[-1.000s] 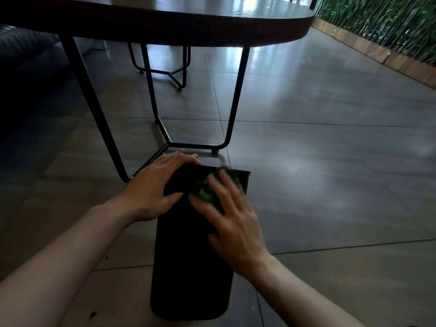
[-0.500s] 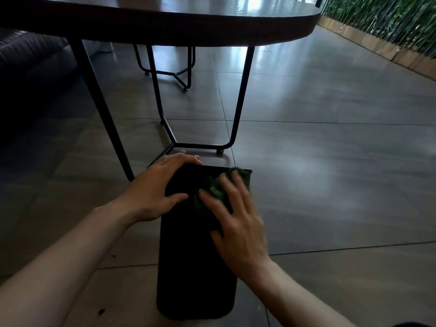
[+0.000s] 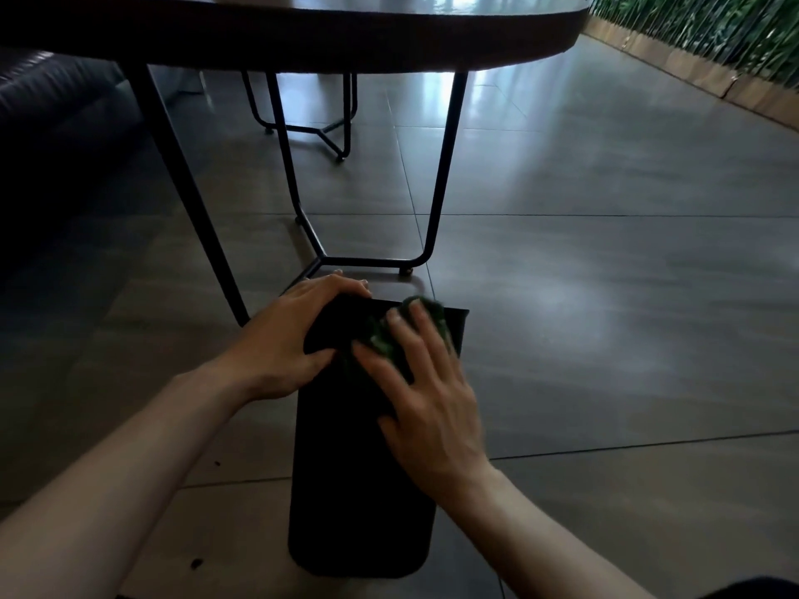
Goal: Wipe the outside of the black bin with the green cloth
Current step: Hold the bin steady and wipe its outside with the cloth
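A dark table [image 3: 302,32] on black metal legs [image 3: 441,166] stands on grey floor tiles [image 3: 605,274] near a green plant wall [image 3: 713,28].

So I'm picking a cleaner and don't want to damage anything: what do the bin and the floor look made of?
The black bin looks like matte moulded plastic: an even, dull surface with rounded corners, though painted metal can't be ruled out. The floor looks like large grey glazed or polished tiles: thin straight joint lines and soft reflections of the window light.

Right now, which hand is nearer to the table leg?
Left. The left hand holds the bin at its far left corner, just beside the table leg. The right hand presses the cloth on the bin, farther right.
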The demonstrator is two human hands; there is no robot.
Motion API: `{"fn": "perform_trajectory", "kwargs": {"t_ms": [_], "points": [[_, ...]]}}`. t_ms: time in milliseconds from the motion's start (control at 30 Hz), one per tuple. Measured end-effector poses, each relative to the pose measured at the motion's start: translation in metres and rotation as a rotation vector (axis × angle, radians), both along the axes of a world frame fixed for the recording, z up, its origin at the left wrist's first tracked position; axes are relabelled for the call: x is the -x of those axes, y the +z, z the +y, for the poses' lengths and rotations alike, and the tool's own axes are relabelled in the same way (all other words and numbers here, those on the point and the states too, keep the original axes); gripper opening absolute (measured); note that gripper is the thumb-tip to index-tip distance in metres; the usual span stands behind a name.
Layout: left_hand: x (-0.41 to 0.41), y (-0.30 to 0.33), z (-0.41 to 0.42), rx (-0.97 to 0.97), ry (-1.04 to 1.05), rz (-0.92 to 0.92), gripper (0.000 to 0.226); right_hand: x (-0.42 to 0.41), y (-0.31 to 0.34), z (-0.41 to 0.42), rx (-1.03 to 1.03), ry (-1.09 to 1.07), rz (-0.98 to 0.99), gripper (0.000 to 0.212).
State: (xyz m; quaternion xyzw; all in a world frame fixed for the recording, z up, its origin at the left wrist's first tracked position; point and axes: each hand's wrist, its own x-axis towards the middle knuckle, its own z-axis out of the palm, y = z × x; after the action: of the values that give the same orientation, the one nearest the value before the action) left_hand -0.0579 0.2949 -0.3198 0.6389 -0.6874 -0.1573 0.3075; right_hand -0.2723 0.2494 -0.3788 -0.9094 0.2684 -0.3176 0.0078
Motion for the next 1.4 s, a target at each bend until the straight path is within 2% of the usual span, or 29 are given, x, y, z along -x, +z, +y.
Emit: {"fn": "perform_trajectory", "kwargs": {"t_ms": [133,200,267,433,500,633,700,767,933,1033,1200,1300,1400], "points": [[-0.007,-0.002,0.005,-0.023,0.042,-0.039,0.073,0.030,-0.043,0.027,0.165,0.220,0.226,0.032],[-0.005,-0.002,0.006,-0.022,0.043,-0.040,0.074,0.050,-0.050,0.029,0.187,0.271,0.261,0.031],[-0.001,-0.001,0.004,-0.010,0.032,-0.040,0.074,0.054,-0.041,0.019,0.134,0.226,0.209,0.034],[0.004,0.000,-0.001,0.009,0.004,-0.042,0.074,0.012,0.006,-0.011,-0.074,-0.054,-0.028,0.050],[0.000,-0.001,0.000,-0.003,0.011,-0.043,0.073,0.005,0.002,-0.008,-0.031,-0.015,0.000,0.049],[-0.003,-0.001,0.003,-0.022,0.017,-0.038,0.074,0.029,-0.036,0.021,0.174,0.216,0.198,0.031],[0.001,-0.001,0.002,-0.008,0.016,-0.039,0.075,0.047,-0.045,0.025,0.214,0.247,0.243,0.027],[0.004,-0.001,0.001,0.004,0.018,-0.044,0.075,0.050,-0.037,0.018,0.166,0.180,0.200,0.030],[0.007,0.003,-0.001,0.004,0.013,-0.052,0.073,0.018,0.004,-0.001,-0.079,-0.059,-0.056,0.047],[0.002,0.002,0.003,-0.011,0.032,-0.047,0.074,0.016,-0.005,0.008,-0.026,-0.008,0.001,0.044],[-0.002,0.003,0.009,-0.037,0.045,-0.041,0.073,0.050,-0.043,0.033,0.202,0.269,0.234,0.026],[0.002,0.003,0.008,-0.030,0.038,-0.054,0.072,0.050,-0.030,0.019,0.152,0.195,0.159,0.031],[0.003,0.005,0.006,-0.039,0.043,-0.043,0.071,0.031,-0.001,0.001,0.058,0.055,0.068,0.048]]}}
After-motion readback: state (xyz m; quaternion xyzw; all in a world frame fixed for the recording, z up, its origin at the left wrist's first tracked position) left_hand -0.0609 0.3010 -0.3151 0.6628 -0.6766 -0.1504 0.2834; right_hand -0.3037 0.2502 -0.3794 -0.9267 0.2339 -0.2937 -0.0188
